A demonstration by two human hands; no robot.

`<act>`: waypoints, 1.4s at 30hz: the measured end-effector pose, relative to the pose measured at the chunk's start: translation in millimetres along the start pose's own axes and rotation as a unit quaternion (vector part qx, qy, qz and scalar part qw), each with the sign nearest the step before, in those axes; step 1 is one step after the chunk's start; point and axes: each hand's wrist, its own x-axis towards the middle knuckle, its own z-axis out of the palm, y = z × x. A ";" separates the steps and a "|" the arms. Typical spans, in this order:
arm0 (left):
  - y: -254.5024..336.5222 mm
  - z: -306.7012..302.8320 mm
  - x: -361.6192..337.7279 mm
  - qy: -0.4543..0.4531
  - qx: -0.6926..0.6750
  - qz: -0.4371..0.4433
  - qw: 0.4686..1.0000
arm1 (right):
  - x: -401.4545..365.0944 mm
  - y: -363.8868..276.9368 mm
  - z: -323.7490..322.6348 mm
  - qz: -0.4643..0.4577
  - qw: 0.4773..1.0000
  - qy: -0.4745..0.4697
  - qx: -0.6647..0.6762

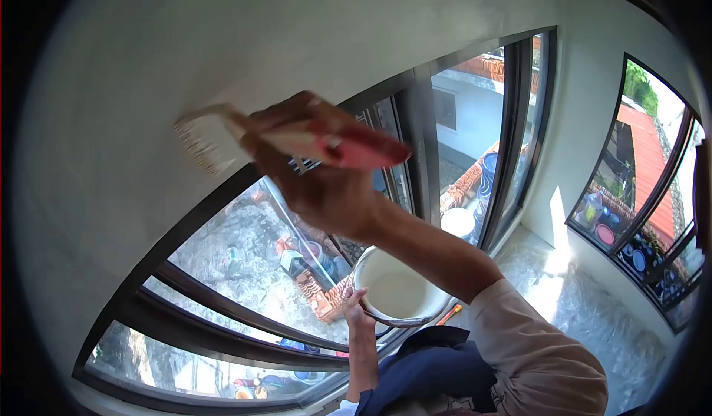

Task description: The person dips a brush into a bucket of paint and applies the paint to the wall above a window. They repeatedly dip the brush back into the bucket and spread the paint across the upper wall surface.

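- R hand [319, 175] clenched on brush [211, 143], bristles flat to wall [185, 45] above window [245, 175].
- L hand [354, 306] grips paint bucket [397, 286] rim, kept close, prob for dipping.

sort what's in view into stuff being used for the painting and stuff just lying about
In use:
- paintbrush, gripped by the right hand, bristles on the white wall
- paint bucket, held at its rim by the left hand

Lying about:
- orange-handled tool on the floor beside the bucket
- white tub seen through the window
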 end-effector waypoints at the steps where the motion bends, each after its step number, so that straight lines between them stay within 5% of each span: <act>1: -1.6 -1.9 -0.8 0.001 -0.003 0.011 1.000 | 16.1 19.2 -45.4 -0.036 0.992 0.031 -0.117; 2: -0.9 -3.9 -3.0 0.002 -0.007 0.011 1.000 | 30.5 20.3 -94.1 -0.025 0.936 0.024 -0.351; 4: -3.4 -4.1 -4.4 0.006 0.026 0.010 1.000 | 58.1 39.5 -166.6 0.010 0.920 0.176 -0.351; 6: -8.3 -6.0 -1.3 -0.001 0.014 0.011 1.000 | 72.1 46.2 -201.3 -0.065 0.804 0.150 -0.572; 8: -8.6 -11.7 9.1 -0.013 0.015 0.014 1.000 | 78.8 30.3 -153.2 -0.143 0.825 0.115 -0.534; 9: -14.1 -19.9 16.5 -0.006 0.017 0.024 1.000 | 76.3 32.8 -117.7 -0.129 0.889 0.101 -0.429; 12: -1.2 12.8 -1.5 0.018 0.005 0.014 1.000 | 38.1 9.2 -13.8 -0.217 0.914 -0.061 -0.338; 16: -5.6 13.5 4.7 -0.042 -0.008 0.007 0.999 | 1.4 -38.2 69.4 -0.178 0.973 -0.123 -0.081; 19: -10.6 -1.0 14.5 -0.018 0.025 -0.006 1.000 | 28.1 -20.7 41.4 -0.123 0.982 -0.137 -0.040; 20: -7.1 11.1 6.2 -0.012 0.028 -0.020 0.999 | 43.7 -3.8 21.0 -0.125 0.989 -0.071 -0.027; 22: -9.8 4.1 7.6 -0.042 0.015 -0.018 0.999 | 83.3 9.2 -51.2 0.008 0.994 -0.013 -0.111; 26: -7.0 12.1 2.7 -0.049 0.027 -0.036 0.998 | 114.1 27.0 -188.9 -0.208 0.844 0.127 -0.477; 30: -12.4 15.7 6.7 -0.026 0.033 -0.046 0.998 | 30.5 -32.2 -245.8 -0.015 0.872 0.134 -0.471; 32: -8.1 21.8 2.3 -0.041 0.026 -0.065 0.997 | -25.5 -62.8 -237.9 0.152 0.875 0.106 -0.448; 36: -8.0 28.1 -0.4 -0.067 0.035 -0.068 0.995 | -124.0 -99.6 -224.8 0.431 0.790 -0.037 -0.435; 40: -7.6 25.1 -0.8 -0.054 0.057 -0.077 0.994 | -198.7 -99.5 -212.0 0.457 0.785 -0.149 -0.390; 42: -4.4 23.8 -0.5 -0.051 0.075 -0.072 0.993 | -230.8 -92.9 -217.6 0.469 0.723 -0.237 -0.449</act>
